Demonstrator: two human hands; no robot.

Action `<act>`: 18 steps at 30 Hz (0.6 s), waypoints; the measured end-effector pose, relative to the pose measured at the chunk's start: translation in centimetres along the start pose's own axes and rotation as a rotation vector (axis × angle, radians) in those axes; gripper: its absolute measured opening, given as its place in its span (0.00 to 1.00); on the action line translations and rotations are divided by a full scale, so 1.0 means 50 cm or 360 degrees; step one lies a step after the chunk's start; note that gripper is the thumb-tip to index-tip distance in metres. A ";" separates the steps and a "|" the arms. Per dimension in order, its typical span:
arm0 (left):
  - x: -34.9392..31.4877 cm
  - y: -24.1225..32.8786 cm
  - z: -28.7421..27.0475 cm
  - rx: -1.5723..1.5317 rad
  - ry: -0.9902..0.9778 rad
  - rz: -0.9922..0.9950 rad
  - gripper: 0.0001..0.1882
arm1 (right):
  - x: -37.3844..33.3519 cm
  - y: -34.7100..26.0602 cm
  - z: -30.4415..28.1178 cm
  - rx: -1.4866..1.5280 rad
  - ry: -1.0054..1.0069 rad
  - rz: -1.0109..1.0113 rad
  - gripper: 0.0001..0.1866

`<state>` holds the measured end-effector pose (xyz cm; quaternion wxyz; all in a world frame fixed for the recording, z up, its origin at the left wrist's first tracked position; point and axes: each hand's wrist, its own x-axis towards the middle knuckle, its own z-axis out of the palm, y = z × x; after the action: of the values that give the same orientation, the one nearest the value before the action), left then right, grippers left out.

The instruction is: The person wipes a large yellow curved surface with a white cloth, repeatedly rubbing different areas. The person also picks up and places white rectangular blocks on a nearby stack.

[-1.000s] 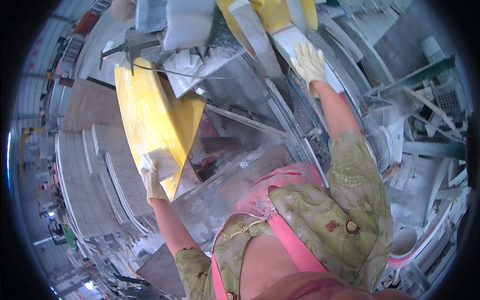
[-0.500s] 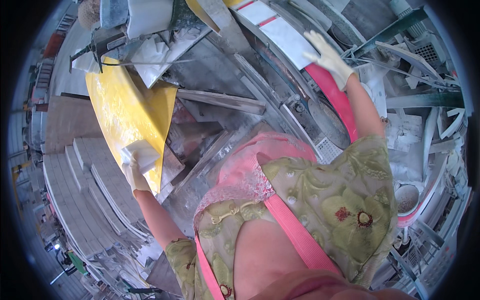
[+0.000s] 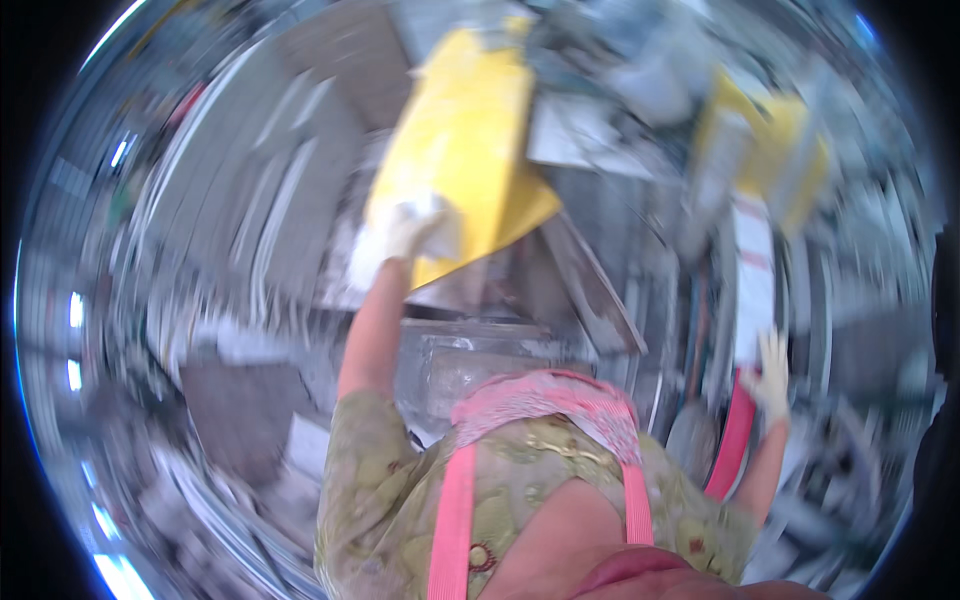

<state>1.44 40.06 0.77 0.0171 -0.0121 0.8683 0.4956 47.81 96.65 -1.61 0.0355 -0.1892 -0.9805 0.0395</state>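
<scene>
My left hand, in a pale glove, is closed on a white square piece that looks like a tile; motion blur smears its edges. Both are over the near end of a glossy yellow sheet. At the right, my gloved right hand holds nothing, its fingers stretched out and apart. It is beside a narrow red belt with white flat pieces lying in a row along it. Whether the fingers touch the belt, I cannot tell.
Long stacks of grey boards stand left of the yellow sheet. Another yellow sheet is at the far right, beyond the belt. A brown board lies at the lower left. Much of the surroundings is blurred.
The view has swung left, so the yellow sheet and the belt appear further right. My left hand still has the white piece over the sheet. My right hand stays open beside the belt.
</scene>
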 end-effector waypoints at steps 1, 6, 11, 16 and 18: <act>-0.001 0.000 -0.001 -0.0135 -0.0075 -0.0111 0.43 | 0.009 -0.011 0.007 -0.0169 -0.0306 0.0192 0.58; -0.027 0.040 0.005 0.0327 0.0058 -0.0114 0.39 | 0.043 -0.066 0.081 -0.0644 0.0182 0.0216 0.45; -0.030 0.070 -0.004 0.0422 0.0044 -0.0138 0.41 | 0.058 -0.037 0.067 -0.0338 0.0437 0.0113 0.32; -0.012 0.057 -0.004 0.0471 -0.0109 -0.0160 0.44 | 0.114 -0.029 0.010 -0.0384 0.0443 -0.0147 0.34; -0.011 0.051 0.000 0.0509 -0.0010 -0.0145 0.41 | 0.131 -0.045 0.008 -0.0402 0.0205 -0.0018 0.36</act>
<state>1.88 41.37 2.97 0.0438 -0.0470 0.9346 0.3497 40.88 96.99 -1.42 0.0744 -0.1887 -0.9744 -0.0967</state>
